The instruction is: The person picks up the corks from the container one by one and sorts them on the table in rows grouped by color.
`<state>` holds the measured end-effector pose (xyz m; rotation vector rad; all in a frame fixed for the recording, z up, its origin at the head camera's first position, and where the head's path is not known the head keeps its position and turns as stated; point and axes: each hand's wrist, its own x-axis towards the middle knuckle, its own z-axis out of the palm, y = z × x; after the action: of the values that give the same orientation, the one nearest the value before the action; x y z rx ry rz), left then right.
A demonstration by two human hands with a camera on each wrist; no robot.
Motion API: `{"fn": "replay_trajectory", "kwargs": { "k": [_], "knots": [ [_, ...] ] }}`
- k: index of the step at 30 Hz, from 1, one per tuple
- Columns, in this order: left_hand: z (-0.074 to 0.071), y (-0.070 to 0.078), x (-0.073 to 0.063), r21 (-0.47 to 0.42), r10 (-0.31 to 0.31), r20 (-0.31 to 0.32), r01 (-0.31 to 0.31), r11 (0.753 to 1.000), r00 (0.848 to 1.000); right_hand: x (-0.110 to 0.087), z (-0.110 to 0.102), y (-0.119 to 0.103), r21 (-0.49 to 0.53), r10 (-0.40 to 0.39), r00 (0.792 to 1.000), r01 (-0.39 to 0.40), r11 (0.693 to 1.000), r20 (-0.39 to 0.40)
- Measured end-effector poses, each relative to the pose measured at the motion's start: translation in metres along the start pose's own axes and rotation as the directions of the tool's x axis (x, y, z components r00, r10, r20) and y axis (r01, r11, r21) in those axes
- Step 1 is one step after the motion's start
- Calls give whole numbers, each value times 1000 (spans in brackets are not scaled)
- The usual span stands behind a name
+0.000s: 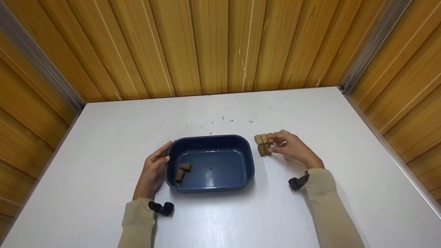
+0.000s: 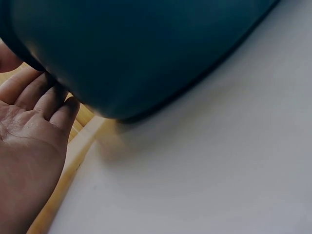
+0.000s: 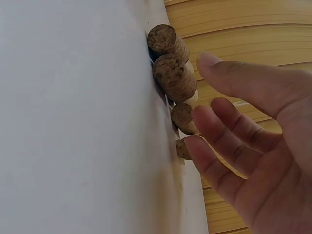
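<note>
A dark blue plastic tub (image 1: 210, 189) stands on the table, with two brown corks (image 1: 185, 167) near its left end. At the tub's left side my left hand (image 1: 155, 168) holds the edge, thumb at the rim and fingers along the outer wall; in the left wrist view the fingertips are partly hidden by the tub (image 2: 146, 48). To the right of the tub my right hand (image 1: 293, 146) reaches over a cluster of light and dark corks (image 1: 262, 150). Nothing lies between its thumb and fingers in the right wrist view, where the fingertips overlap corks (image 3: 174, 80) lying in rows.
The white table (image 1: 213, 220) has small dark marks (image 1: 231, 120) behind the tub. Wood-patterned panels (image 1: 213, 44) rise at the back and both sides. Black wrist cameras (image 1: 298, 182) are strapped at both sleeves.
</note>
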<state>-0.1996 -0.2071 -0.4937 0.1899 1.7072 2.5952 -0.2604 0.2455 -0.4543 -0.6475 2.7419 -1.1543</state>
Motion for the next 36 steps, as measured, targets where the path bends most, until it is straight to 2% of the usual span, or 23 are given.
{"fn": "replay_trajectory", "kwargs": {
  "k": [7, 12, 21, 27, 34, 36],
  "knots": [
    [0, -1, -1, 16, -10, -14, 10, 1000, 1000, 8, -5, -15, 4, -60, 998, 60, 998, -22],
    [0, -1, -1, 28, -16, -25, 17, 999, 1000, 15, -8, -27, 10, -98, 995, 98, 995, -5],
    [1, -1, 0, 34, -21, -39, 23, 999, 999, 27, -10, -53, -15, -111, 992, 111, 994, 53],
    [2, 0, 1, 26, -24, -43, 25, 999, 999, 40, -7, -73, -43, -119, 986, 125, 991, 119],
    [1, 0, 0, 13, -13, -25, 14, 1000, 1000, 54, 0, -98, -36, -70, 976, 79, 996, 206],
    [0, -1, 0, 5, -14, -21, 14, 1000, 1000, 59, 3, -104, -35, -80, 971, 90, 995, 225]
  ]
}}
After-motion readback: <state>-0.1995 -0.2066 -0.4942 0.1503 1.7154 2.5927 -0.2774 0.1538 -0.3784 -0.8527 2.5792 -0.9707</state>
